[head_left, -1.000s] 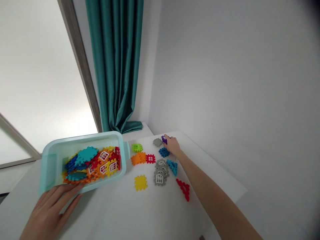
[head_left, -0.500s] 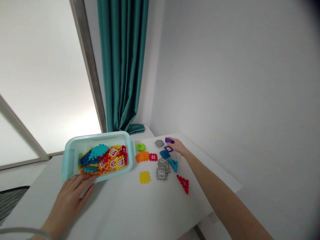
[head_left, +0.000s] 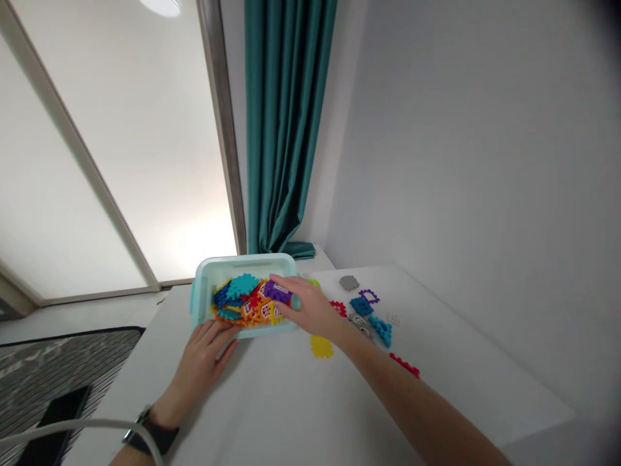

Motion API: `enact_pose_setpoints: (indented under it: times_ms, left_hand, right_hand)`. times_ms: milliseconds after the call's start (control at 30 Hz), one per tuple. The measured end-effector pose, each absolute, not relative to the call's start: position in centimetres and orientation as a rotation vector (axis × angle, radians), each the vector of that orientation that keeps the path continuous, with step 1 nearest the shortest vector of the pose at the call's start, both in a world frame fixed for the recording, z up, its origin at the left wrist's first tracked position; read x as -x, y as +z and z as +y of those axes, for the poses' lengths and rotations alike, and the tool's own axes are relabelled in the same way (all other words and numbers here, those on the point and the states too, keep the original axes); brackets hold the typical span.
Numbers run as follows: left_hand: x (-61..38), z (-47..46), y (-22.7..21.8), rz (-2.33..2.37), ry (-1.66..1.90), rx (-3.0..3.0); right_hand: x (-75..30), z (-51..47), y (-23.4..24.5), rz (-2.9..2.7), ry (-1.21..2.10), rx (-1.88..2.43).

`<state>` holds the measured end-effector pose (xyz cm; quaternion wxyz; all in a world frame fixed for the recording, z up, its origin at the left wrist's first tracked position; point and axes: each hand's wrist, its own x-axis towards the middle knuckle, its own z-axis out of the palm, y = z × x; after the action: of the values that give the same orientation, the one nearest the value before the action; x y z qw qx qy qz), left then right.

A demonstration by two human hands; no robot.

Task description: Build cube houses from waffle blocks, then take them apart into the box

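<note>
A pale turquoise plastic box sits on the white table, filled with several coloured interlocking tiles. My left hand lies flat against the box's near wall, fingers stretched out. My right hand reaches over the box's right end and pinches a purple tile above the pile. More tiles lie loose to the right: a grey one, a purple frame, a blue one, a light blue triangle, a yellow square and a red triangle.
A teal curtain hangs in the corner behind the table, beside a large window. A white wall runs along the right. A dark phone and a striped mat lie at the lower left. A watch is on my left wrist.
My right hand took a purple tile from the far loose group and carried it left over the box. The view has swung left; my left hand stays at the box.
</note>
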<state>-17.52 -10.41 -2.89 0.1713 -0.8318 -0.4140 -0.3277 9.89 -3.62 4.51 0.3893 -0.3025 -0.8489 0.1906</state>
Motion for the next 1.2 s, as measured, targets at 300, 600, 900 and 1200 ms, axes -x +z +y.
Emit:
enact_pose_setpoints:
  times_ms: [300,600,900,1200]
  left_hand:
    - [17.5,-10.5,-3.0,-1.194,-0.944,2.362]
    - [18.0,-10.2,-3.1,-1.118,-0.954,2.370]
    - [18.1,-9.7,-3.2,-1.079,-0.993,2.360]
    - [18.2,-9.5,-3.4,-1.046,-0.958,2.365]
  right_hand:
    - [-3.7,-0.1,4.3,-2.294,-0.220,1.002]
    - [-14.3,0.8,1.6,-2.250,-0.203,0.920]
    - [-25.7,5.2,-3.2,-1.988,-0.039,2.088]
    - [-26.0,8.0,-4.5,-2.131,0.119,2.119]
